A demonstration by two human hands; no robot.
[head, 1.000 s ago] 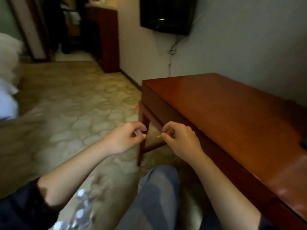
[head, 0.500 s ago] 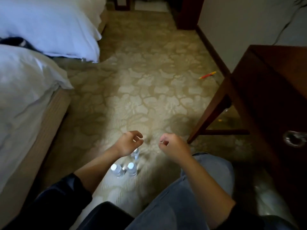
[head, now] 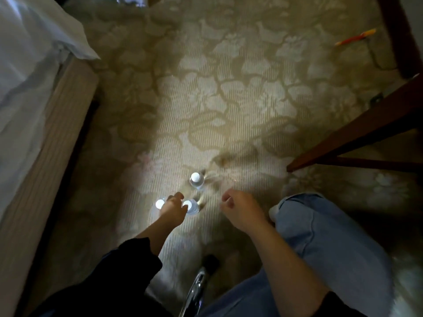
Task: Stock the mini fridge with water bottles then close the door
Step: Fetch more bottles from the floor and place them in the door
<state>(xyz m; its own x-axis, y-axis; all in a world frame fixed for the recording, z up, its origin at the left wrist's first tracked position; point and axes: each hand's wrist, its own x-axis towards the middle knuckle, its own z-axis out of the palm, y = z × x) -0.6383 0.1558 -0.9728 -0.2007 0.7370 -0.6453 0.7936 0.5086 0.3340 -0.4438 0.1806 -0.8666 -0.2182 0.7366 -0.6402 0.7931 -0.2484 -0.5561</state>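
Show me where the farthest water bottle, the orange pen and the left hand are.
Farthest water bottle [head: 195,177]: head view, on its white cap.
Orange pen [head: 355,37]: head view, middle of its shaft.
Left hand [head: 173,208]: head view, back of the hand.

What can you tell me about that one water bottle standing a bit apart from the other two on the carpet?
The far water bottle stands upright on the patterned carpet, seen almost from above. It has a white cap over a clear, glossy body that looks like plastic, catching bright light. Nothing touches it: the left hand reaches between the two nearer bottles, short of it.
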